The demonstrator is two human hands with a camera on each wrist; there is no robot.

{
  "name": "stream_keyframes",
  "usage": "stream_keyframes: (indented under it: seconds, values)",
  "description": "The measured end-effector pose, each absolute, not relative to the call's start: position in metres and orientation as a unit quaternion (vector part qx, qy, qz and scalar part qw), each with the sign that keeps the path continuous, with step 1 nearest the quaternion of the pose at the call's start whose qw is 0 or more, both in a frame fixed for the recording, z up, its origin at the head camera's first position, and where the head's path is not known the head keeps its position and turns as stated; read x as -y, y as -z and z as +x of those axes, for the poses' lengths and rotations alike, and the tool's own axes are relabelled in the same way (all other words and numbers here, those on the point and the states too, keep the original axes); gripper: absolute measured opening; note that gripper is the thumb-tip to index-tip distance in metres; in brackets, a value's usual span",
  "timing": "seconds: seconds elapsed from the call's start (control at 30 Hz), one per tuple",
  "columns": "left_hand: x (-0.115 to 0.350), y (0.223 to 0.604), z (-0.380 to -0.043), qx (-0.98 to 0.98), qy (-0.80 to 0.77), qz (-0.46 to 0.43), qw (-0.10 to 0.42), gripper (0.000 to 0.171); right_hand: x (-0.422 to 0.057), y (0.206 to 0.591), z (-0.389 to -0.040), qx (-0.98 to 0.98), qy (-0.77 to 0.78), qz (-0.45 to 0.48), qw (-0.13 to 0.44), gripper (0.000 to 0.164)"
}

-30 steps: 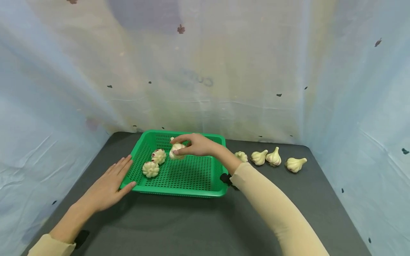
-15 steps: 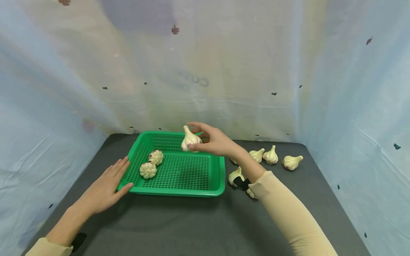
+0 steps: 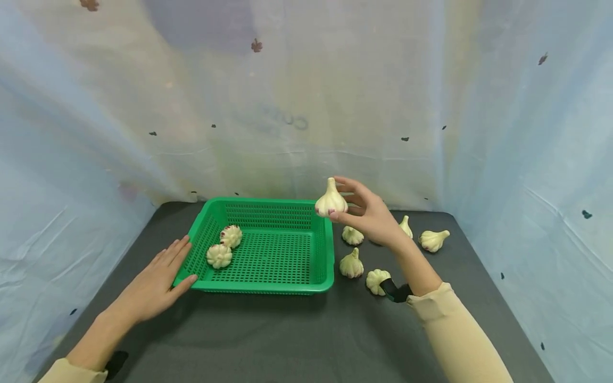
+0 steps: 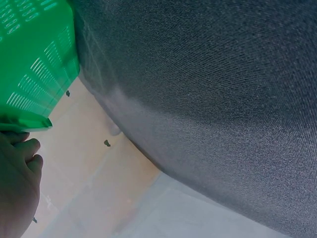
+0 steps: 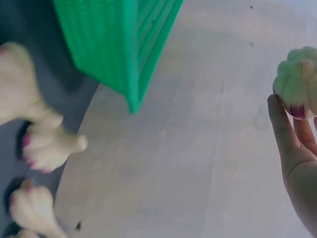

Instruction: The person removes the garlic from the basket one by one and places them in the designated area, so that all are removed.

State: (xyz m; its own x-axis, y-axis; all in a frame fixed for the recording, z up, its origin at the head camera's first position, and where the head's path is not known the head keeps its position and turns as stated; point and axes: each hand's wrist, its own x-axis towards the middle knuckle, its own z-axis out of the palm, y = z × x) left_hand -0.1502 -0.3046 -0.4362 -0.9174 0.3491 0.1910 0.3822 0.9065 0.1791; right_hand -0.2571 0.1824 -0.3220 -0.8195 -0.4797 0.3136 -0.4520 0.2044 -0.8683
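My right hand (image 3: 371,215) pinches a garlic bulb (image 3: 331,200) between thumb and fingers, stem up, above the right rim of a green plastic basket (image 3: 268,288). The right wrist view shows the same bulb (image 5: 297,82) from its root side, purple marks included, held at the fingertips. With fingers straight, my left hand (image 3: 155,284) rests against the basket's left rim; in the left wrist view its fingers touch the rim's edge (image 4: 29,122). Inside the basket, toward the left, lie two garlic bulbs: one purple-flecked bulb (image 3: 231,235) and one paler bulb (image 3: 219,256), touching each other.
Several more garlic bulbs lie on the dark table (image 3: 268,335) right of the basket, among them an upright bulb (image 3: 351,264), a bulb near my wrist strap (image 3: 377,281) and a bulb at the far right (image 3: 433,241). Pale sheeting (image 3: 297,106) encloses the back and sides.
My right hand has lifted the garlic bulb from inside the basket and carried it right and up, past the right rim. The left hand stays at the left rim.
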Motion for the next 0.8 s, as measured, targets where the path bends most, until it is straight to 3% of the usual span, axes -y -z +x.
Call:
stream_keyframes:
  seconds: [0.37, 0.8]
  values:
    - [0.307, 0.436, -0.151, 0.974, 0.103, -0.189, 0.076, 0.083, -0.25, 0.36, -0.242, -0.803, 0.558, -0.206, -0.033, 0.076]
    - [0.307, 0.437, -0.152, 0.973, 0.107, -0.19, 0.077, 0.084, -0.311, 0.416, -0.234, -0.855, 0.501, -0.13, -0.032, 0.084]
